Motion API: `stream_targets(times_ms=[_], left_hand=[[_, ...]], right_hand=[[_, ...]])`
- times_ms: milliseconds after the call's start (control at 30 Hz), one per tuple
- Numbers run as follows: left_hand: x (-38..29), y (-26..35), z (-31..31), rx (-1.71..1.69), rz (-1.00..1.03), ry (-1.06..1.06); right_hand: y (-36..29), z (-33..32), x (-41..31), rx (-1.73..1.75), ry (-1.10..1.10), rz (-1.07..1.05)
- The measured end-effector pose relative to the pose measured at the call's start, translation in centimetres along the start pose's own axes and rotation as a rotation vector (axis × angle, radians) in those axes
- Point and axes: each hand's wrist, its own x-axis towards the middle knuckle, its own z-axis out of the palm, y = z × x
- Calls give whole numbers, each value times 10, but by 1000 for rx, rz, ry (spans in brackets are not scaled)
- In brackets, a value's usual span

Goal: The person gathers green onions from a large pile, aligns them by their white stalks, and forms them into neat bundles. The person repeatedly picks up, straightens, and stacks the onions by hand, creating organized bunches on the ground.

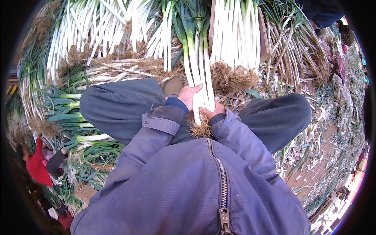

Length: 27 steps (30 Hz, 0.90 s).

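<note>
Several long green onions (pixel 199 70) with white shanks and green tops lie in a loose bundle between my knees, their brown roots (pixel 201 129) towards my jacket. My left hand (pixel 189 95) holds the bundle from the left, thumb across the white shanks. Lower down, my right hand (pixel 213 111) grips it from the right, just above the roots. Beyond my hands, a thick bunch of white-shanked onions (pixel 236 35) stands between the boards of a wooden frame (pixel 265 44), roots nearest me.
Cleaned onions (pixel 102 29) lie in rows at the upper left. Unpeeled, brownish onions (pixel 293 55) are heaped at the upper right. More onions (pixel 88 124) lie left of my knee. Peeled leaves (pixel 332 141) litter the right ground. A person in red (pixel 39 164) is at the left.
</note>
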Motion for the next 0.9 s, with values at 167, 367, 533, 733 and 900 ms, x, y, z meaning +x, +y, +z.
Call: stream_targets(times_ms=[167, 367, 533, 733, 900], left_hand=[[11, 10, 0, -30, -135, -53], [6, 9, 1, -97, -174, -3], [8, 11, 1, -173, -156, -94], [21, 38, 25, -306, 55, -127], [34, 38, 60, -395, 134, -350]], right_hand=[[32, 0, 1, 127, 61, -75], [13, -3, 1, 572, -379, 225], [25, -7, 13, 624, -439, 228], [-79, -42, -80, 6, -207, 212], [-143, -97, -136, -113, -274, 265]])
